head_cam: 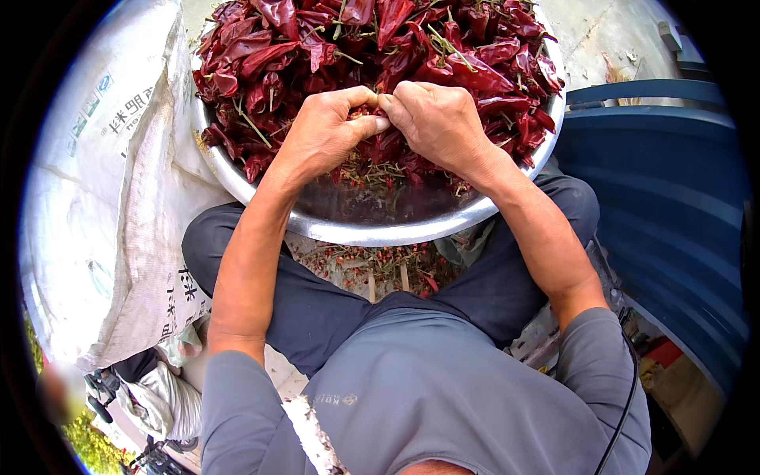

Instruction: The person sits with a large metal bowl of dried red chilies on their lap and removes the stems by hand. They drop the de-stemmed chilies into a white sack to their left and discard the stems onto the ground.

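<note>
Dried red chili peppers (pixel 475 71) fill a wide metal basin (pixel 380 233), many with pale stems on. Over the basin's middle, my left hand (pixel 323 127) and my right hand (pixel 436 122) meet at the fingertips. Thumb and index finger of the left are bent towards each other, while the right is curled with its knuckles up. A small piece of pepper seems to lie between the hands; which fingers grip it is hard to tell. Loose stems and seeds (pixel 380 172) lie below them in the basin.
White woven sacks (pixel 142 196) bearing writing stand at the left. A curved blue panel (pixel 653 196) rises at the right. Stems and red scraps (pixel 356 267) litter the ground between my knees. Another person is partly visible at the lower left edge, near a wheeled vehicle.
</note>
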`<state>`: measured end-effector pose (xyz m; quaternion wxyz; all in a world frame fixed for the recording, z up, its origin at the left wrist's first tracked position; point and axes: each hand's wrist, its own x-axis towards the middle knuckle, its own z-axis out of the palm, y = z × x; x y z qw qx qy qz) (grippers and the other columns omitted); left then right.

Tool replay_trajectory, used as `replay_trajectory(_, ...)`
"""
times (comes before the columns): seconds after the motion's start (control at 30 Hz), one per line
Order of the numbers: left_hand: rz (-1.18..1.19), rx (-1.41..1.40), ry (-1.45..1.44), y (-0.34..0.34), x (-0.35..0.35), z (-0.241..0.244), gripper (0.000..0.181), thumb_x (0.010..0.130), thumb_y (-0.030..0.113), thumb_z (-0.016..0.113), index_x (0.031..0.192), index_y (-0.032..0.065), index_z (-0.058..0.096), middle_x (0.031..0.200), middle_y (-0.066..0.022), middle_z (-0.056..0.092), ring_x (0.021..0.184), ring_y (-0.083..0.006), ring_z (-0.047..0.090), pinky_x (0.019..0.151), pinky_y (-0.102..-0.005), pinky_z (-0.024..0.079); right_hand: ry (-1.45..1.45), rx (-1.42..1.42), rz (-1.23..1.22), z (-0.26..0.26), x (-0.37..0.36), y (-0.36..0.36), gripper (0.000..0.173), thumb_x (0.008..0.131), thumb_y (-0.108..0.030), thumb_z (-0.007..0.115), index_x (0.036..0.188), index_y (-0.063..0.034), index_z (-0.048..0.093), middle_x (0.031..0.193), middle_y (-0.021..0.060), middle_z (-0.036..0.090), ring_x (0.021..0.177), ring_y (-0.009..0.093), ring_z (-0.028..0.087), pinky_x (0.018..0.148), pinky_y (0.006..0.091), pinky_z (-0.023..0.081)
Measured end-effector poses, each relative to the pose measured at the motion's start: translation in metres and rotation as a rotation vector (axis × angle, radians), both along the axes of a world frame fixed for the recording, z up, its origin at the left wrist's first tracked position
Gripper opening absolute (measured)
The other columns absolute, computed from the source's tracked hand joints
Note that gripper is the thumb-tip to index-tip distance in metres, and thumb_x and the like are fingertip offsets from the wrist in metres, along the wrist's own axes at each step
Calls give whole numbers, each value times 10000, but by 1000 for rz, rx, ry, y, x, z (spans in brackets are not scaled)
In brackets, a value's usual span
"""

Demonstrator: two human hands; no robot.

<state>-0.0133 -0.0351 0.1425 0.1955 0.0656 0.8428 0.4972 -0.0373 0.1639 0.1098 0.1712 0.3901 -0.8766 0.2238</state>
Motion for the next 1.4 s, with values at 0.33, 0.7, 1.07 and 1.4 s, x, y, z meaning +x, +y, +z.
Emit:
replay_trajectory(0.33,-65,485,124,-14,-3,-1,173,877,7,702,1048,-19,713,955,-24,694,893,-84,622,815,-228,497,-1569,-1090,134,25,13,-2,284,1024,-289,570,845,-69,575,688,18,561,480,18,408,410,184,332)
replay_trajectory(0.7,134,1030,-1,-31,-11,0,185,949,1,580,1129,11,619,1197,-171,681,1055,-229,683,933,-334,552,-1435,-268,674,43,13,5,326,878,-322,755,936,-5,710,806,42,673,746,156,608,666,352,483)
replay_trajectory(1.07,180,379,188,-28,-10,5,170,843,140,764,907,74,621,817,59,543,762,-24,484,703,-195,397,-482,757,145,-101,19,-14,181,833,-84,580,956,-60,711,893,167,714,862,371,711,717,471,569)
replay_trajectory(1.4,62,182,-11,-33,-7,-8,363,861,136,689,1189,-18,682,1056,-64,692,976,-116,623,915,-266,480,-1011,-394,-118,-20,33,2,253,935,-233,682,892,13,641,670,94,571,613,152,501,608,348,451)
